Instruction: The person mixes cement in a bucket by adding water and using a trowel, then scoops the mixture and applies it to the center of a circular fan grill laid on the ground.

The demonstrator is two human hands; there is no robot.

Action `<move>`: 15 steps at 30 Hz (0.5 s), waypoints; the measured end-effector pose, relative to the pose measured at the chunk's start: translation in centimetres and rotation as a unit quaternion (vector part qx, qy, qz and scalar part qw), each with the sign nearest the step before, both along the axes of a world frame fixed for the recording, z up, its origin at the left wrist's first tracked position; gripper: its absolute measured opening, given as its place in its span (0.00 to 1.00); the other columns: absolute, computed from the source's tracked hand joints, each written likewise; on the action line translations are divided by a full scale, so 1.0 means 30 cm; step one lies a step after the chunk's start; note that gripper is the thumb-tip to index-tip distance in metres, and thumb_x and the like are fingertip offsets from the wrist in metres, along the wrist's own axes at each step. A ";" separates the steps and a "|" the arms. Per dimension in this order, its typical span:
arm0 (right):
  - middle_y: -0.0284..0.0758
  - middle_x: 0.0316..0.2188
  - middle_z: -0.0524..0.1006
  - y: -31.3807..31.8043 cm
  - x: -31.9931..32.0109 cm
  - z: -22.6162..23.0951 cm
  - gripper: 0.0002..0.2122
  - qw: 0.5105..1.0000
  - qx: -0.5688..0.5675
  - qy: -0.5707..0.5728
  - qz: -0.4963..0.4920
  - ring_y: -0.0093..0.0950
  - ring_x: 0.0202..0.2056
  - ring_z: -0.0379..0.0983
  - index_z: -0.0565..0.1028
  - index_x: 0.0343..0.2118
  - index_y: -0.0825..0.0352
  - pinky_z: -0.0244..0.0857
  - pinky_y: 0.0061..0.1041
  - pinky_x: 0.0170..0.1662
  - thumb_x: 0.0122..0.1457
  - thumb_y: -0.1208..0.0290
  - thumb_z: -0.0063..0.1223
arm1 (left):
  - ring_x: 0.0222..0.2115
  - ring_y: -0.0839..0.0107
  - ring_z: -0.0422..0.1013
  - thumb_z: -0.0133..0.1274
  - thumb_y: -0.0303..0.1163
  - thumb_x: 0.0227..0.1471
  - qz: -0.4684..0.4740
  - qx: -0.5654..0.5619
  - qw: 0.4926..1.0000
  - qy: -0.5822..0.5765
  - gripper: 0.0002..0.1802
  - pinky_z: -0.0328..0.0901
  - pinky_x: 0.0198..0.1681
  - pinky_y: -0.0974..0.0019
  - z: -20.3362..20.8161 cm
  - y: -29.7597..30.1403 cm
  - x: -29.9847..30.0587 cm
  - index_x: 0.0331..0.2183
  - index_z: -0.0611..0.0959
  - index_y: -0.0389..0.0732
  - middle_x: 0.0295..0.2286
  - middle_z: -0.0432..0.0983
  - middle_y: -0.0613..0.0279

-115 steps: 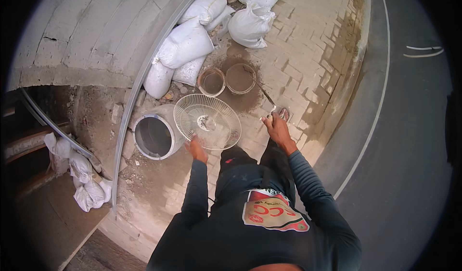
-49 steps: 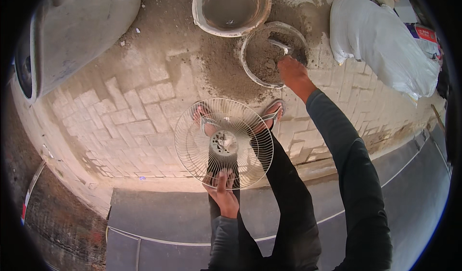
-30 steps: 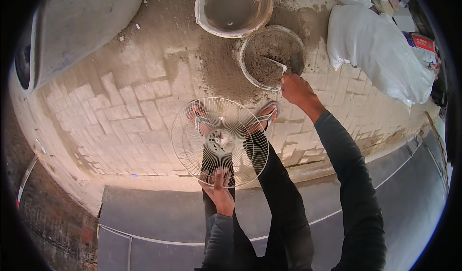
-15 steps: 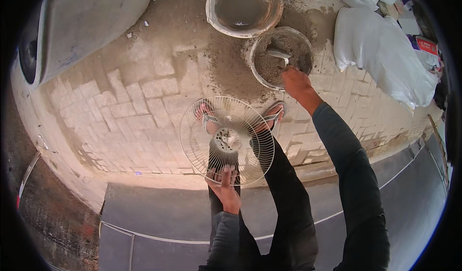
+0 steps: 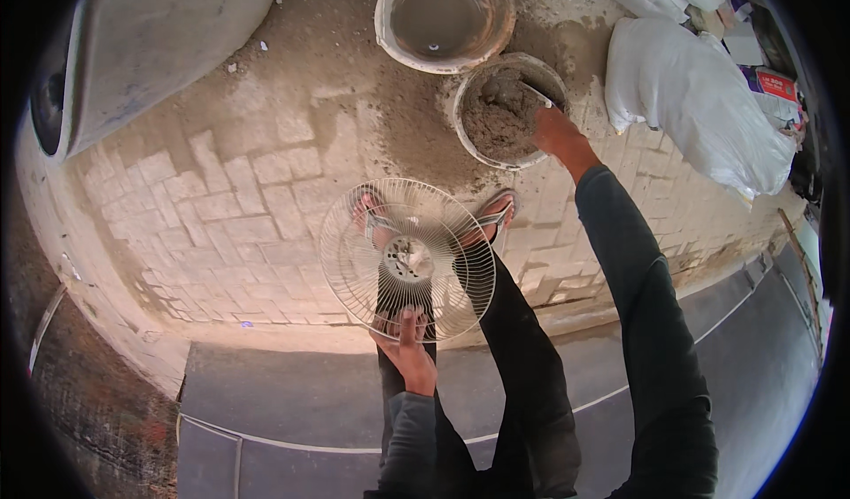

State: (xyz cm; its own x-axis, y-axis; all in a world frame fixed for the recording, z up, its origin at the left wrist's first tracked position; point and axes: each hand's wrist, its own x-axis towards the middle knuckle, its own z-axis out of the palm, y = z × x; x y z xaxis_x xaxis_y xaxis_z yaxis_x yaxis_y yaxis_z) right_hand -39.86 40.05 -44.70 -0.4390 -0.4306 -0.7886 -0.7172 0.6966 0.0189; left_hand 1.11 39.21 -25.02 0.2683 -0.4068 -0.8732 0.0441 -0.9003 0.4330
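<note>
A round cream wire fan guard lies above my shins and feet. My left hand is closed on its near rim, with the thumb on top and the fingers seen through the wires. Farther off to the right, my right hand grips a trowel over the right side of a round bucket. The trowel's blade is mostly sunk in the wet grey mortar that the bucket holds. Most of the handle is hidden by my fingers.
A larger basin of murky water stands just beyond the bucket. White sacks and packaging are heaped at the right. A big pale drum lies at the far left. Brick paving meets a grey ledge near me.
My right hand has shifted slightly right, and the trowel's blade has gone from lying visible over the mortar to mostly sunk in it. My left hand still holds the fan guard.
</note>
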 end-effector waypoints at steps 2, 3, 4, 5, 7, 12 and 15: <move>0.54 0.38 0.79 0.081 0.090 -0.063 0.12 1.000 -0.011 -0.016 -0.016 0.53 0.43 0.77 0.77 0.40 0.73 0.72 0.45 0.48 0.56 0.72 0.52 | 0.40 0.65 0.75 0.59 0.29 0.55 -0.004 0.000 1.000 -0.001 0.31 0.70 0.45 0.57 -0.004 0.004 0.002 0.55 0.60 0.46 0.42 0.73 0.55; 0.54 0.38 0.79 0.078 0.141 -0.033 0.12 0.999 -0.017 -0.027 -0.019 0.53 0.43 0.77 0.76 0.40 0.73 0.72 0.45 0.48 0.56 0.72 0.52 | 0.41 0.65 0.75 0.59 0.29 0.56 -0.001 0.000 1.000 -0.005 0.31 0.70 0.45 0.57 0.000 0.006 0.003 0.55 0.60 0.46 0.43 0.73 0.55; 0.55 0.38 0.79 0.093 0.152 0.019 0.12 0.998 -0.021 -0.039 -0.041 0.54 0.42 0.77 0.76 0.39 0.74 0.72 0.46 0.48 0.56 0.71 0.53 | 0.42 0.64 0.74 0.59 0.30 0.56 -0.004 0.001 1.000 -0.005 0.32 0.69 0.47 0.56 0.003 0.003 0.003 0.56 0.59 0.44 0.44 0.71 0.54; 0.56 0.38 0.78 0.062 0.152 0.150 0.12 0.997 -0.022 -0.048 -0.061 0.54 0.42 0.77 0.76 0.38 0.76 0.72 0.46 0.47 0.56 0.71 0.53 | 0.44 0.62 0.73 0.59 0.31 0.56 -0.005 0.005 1.000 -0.002 0.33 0.68 0.49 0.55 0.012 -0.006 0.000 0.56 0.58 0.42 0.46 0.70 0.52; 0.57 0.38 0.78 0.048 0.140 0.349 0.11 0.993 -0.027 -0.083 -0.078 0.53 0.41 0.77 0.75 0.36 0.76 0.72 0.47 0.46 0.55 0.71 0.55 | 0.44 0.62 0.73 0.58 0.31 0.57 -0.008 0.002 1.000 0.001 0.32 0.68 0.50 0.55 0.018 -0.012 -0.010 0.56 0.58 0.42 0.46 0.70 0.51; 0.51 0.37 0.78 0.066 0.234 0.343 0.08 0.998 -0.006 -0.054 0.030 0.48 0.40 0.78 0.76 0.35 0.72 0.72 0.46 0.46 0.54 0.73 0.54 | 0.42 0.63 0.75 0.57 0.30 0.57 -0.005 -0.003 1.000 -0.001 0.30 0.69 0.48 0.55 0.000 -0.010 -0.003 0.55 0.60 0.45 0.44 0.72 0.53; 0.52 0.40 0.78 0.093 0.167 0.034 0.11 0.996 -0.045 -0.072 0.035 0.50 0.42 0.77 0.77 0.37 0.71 0.71 0.47 0.47 0.52 0.71 0.55 | 0.42 0.62 0.75 0.58 0.30 0.57 -0.043 -0.009 0.999 -0.002 0.31 0.69 0.48 0.55 0.024 -0.033 -0.040 0.56 0.59 0.45 0.45 0.72 0.52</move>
State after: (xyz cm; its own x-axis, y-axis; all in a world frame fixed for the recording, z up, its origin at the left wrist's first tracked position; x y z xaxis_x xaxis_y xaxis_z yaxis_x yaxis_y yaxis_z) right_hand -34.84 42.85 -43.69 -0.2910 -0.5286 -0.7975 -0.7555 0.6383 -0.1474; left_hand -0.08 38.23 -24.31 0.2349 -0.4450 -0.8642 -0.0354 -0.8924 0.4499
